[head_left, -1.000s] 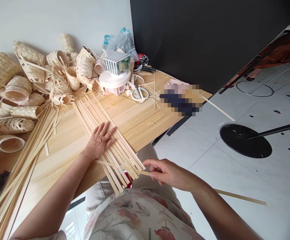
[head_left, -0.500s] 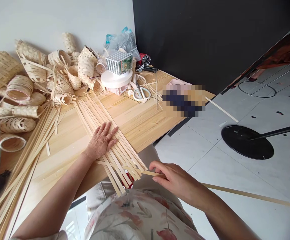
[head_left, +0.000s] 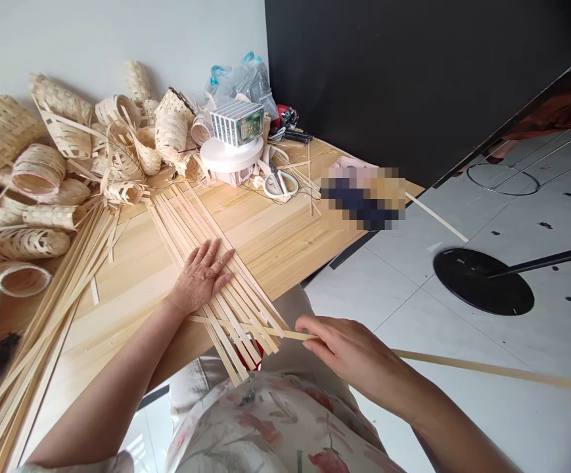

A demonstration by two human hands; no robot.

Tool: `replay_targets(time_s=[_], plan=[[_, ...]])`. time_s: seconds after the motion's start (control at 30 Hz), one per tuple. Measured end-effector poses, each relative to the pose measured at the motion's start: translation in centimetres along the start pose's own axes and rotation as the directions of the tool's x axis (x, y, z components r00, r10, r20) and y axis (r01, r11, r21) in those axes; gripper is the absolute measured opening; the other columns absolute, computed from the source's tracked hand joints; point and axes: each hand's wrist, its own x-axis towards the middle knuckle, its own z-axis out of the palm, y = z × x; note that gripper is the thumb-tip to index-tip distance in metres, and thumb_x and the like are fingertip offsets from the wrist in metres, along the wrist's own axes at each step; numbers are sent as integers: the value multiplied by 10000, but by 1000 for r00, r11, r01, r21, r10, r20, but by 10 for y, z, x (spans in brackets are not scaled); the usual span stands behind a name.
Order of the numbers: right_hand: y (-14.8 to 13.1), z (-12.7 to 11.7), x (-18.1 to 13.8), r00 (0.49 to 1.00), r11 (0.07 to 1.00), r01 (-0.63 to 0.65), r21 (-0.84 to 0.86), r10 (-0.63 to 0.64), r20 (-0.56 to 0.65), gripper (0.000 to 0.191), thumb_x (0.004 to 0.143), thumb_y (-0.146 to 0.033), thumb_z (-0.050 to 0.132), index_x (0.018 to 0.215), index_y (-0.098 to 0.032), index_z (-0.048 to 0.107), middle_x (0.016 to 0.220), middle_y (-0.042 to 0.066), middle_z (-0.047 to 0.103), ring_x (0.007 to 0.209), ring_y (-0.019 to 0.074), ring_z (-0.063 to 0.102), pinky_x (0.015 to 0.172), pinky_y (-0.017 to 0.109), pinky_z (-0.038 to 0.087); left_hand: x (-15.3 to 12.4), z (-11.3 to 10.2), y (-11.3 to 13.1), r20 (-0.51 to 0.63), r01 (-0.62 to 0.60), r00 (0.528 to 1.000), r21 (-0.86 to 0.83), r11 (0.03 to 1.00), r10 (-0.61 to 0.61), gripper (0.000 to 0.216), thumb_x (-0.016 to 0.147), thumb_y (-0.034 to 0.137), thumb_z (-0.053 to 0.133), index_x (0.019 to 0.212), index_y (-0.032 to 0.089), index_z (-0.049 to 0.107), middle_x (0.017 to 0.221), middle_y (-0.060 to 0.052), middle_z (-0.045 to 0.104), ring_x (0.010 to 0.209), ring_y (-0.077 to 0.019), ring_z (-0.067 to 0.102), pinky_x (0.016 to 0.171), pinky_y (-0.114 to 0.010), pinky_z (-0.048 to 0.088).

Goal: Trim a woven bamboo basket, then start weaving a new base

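My left hand (head_left: 201, 276) lies flat with fingers spread on a row of pale wooden strips (head_left: 186, 220), pressing them to the table. The strips run side by side, and their near ends stick out past the table's front edge. My right hand (head_left: 337, 345) pinches a long crosswise strip (head_left: 462, 366) between thumb and fingers, just right of the row. That strip passes across the near ends of the row, and its long tail reaches out to the right over the floor. How it passes over or under each strip is hard to make out.
Woven baskets (head_left: 171, 131) are heaped at the back left, beside a bundle of loose strips (head_left: 53, 328). Scissors (head_left: 280, 184) lie near a white round stand (head_left: 230, 154) with boxes on it. A black round base (head_left: 482, 281) stands on the floor at right.
The crosswise strip's tail has swung slightly upward, and my right hand has shifted a little. My left hand stays in place on the row.
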Motion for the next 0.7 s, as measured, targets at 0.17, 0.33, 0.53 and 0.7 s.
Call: replay_targets(time_s=[0.17,0.33,0.53,0.7], plan=[[8,-6,16,998,998,54,-29,-54,-12,164,810,-92,411,752,-231,475,659,-42,538,576,126,493,495,224,303,0,0,0,6,-2,1000,9,1000,2,490,881,436,368,1332,245,348,1421,-108,267,1302,-285,228,1030,-426,234],[19,-8,38,976,975,201,-95,-208,-71,194,823,-70,415,731,-200,525,730,-15,524,636,116,499,560,223,343,-1,0,0,2,-5,1000,10,1000,5,492,883,436,362,1334,239,346,1423,-110,263,1303,-287,222,1033,-420,227],[21,-2,56,916,928,324,-185,-356,-186,192,820,-60,461,724,-172,584,723,13,508,710,135,477,588,222,355,-1,-1,2,18,6,1000,17,1000,-6,497,885,446,341,1339,244,335,1425,-108,259,1303,-293,220,1035,-418,222],[17,10,65,872,906,381,-184,-418,-253,179,794,-43,507,708,-170,600,730,14,524,741,135,462,603,219,355,-1,1,1,29,5,1000,5,1000,-5,503,887,449,336,1347,246,316,1431,-111,243,1306,-297,207,1035,-433,219]])
